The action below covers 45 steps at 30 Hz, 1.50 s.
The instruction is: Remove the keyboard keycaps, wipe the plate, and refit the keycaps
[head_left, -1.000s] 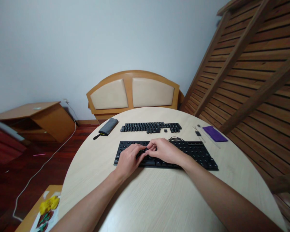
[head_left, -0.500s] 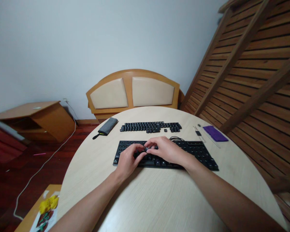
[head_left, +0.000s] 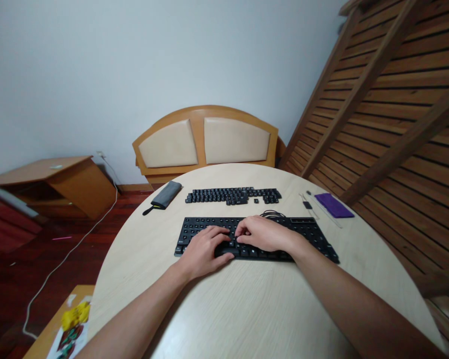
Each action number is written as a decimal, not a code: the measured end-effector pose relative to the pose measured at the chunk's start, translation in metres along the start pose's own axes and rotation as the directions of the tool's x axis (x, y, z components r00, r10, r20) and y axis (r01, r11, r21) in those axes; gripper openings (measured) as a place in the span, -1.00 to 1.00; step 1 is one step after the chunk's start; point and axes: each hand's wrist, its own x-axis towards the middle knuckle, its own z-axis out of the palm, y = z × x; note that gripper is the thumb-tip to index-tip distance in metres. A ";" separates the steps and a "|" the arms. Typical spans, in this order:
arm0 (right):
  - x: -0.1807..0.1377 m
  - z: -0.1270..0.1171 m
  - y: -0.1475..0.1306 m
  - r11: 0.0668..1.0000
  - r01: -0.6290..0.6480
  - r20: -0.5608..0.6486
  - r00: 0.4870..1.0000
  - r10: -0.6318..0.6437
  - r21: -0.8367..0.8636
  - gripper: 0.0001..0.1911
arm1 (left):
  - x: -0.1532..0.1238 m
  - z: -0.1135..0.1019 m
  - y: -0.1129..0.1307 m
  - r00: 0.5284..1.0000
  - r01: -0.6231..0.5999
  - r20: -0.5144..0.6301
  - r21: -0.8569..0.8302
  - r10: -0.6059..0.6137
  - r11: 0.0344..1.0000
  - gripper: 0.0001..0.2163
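A black keyboard [head_left: 310,232] lies across the table in front of me, many of its key positions showing bare, without caps. My left hand [head_left: 208,251] rests on its left-centre part, fingers spread over the keys and thumb along the front edge; nothing shows in it. Just to the right, my right hand [head_left: 260,233] is over the middle keys with thumb and index finger bent together. Whatever is between those fingertips is hidden. Behind the keyboard, loose black keycaps [head_left: 217,195] are laid out in rows, with a single keycap [head_left: 256,201] apart from them.
On the round table [head_left: 217,309], a grey pouch [head_left: 167,194] lies at the left. A purple cloth [head_left: 334,205] and a small tool with a dark handle [head_left: 307,205] lie at the right. The keyboard's coiled cable [head_left: 272,214] sits behind it.
My hands were together, fingertips meeting over the keyboard. Now they are apart: the left fingers have spread onto the keys, and the right hand has moved slightly right and down.
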 end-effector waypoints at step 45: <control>-0.008 0.011 -0.049 0.854 -0.096 0.005 0.993 0.115 -0.511 -0.77 | 0.001 0.000 0.002 1.000 0.014 0.014 0.017 -0.014 1.000 -0.72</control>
